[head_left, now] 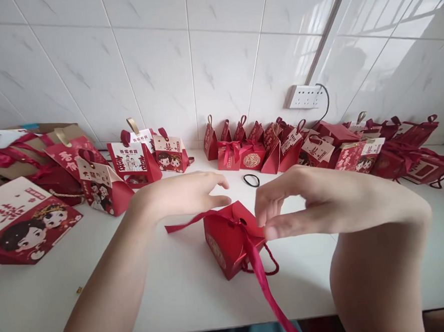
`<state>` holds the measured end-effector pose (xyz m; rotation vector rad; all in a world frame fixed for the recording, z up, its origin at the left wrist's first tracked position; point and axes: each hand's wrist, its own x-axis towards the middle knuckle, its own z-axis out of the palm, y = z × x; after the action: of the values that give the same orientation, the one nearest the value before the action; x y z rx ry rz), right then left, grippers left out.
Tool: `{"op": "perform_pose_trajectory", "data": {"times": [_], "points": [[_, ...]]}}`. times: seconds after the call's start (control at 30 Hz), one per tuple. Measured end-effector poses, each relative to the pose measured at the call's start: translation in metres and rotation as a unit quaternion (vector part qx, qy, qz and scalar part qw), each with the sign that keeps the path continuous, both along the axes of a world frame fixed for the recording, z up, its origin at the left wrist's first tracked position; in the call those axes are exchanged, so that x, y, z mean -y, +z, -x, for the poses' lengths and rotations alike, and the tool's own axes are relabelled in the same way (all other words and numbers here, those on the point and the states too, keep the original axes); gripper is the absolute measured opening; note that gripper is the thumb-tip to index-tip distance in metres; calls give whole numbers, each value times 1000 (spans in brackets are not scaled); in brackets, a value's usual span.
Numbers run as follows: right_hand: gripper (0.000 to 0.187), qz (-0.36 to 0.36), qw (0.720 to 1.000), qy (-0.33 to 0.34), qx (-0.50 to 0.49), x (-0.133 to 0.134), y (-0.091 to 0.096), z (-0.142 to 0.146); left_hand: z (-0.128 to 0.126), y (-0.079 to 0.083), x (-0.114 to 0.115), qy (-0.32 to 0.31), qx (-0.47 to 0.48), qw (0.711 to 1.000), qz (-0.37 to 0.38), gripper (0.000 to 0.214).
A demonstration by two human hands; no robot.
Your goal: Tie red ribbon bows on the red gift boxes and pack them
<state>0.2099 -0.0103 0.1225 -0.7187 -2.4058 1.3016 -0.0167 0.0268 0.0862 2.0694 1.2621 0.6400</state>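
A small red gift box [227,246] stands on the white table [177,289] in front of me, with a red ribbon [262,278] tied across its top. One ribbon end trails left under my left hand [186,193], the other hangs toward me over the table's front edge. My left hand hovers just above the box's left side, fingers loosely curled, thumb near the ribbon. My right hand [299,201] is at the box's upper right corner, with thumb and fingers pinched at the ribbon knot. A dark red cord handle [268,268] lies beside the box.
Rows of red wedding gift boxes and bags line the tiled wall: a group at the left [131,161], one in the middle [251,146], more at the right [375,151]. A black hair tie [251,180] lies behind the box. A wall socket [303,96] sits above.
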Motion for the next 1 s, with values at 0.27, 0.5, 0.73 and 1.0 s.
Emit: {"op": "perform_pose_trajectory", "data": {"times": [0.27, 0.5, 0.73, 1.0], "points": [[27, -155, 977, -140, -28, 3, -30, 17, -14, -10, -2, -85, -116, 985, 90, 27], [30, -167, 900, -197, 350, -5, -14, 14, -18, -4, 5, -20, -305, 933, 189, 35], [67, 6, 919, -177, 353, -17, -66, -16, -21, -13, -8, -56, -337, 917, 208, 52], [47, 20, 965, -115, 233, -29, -77, -21, 1, -31, 0, -49, -201, 953, 222, 56]]}}
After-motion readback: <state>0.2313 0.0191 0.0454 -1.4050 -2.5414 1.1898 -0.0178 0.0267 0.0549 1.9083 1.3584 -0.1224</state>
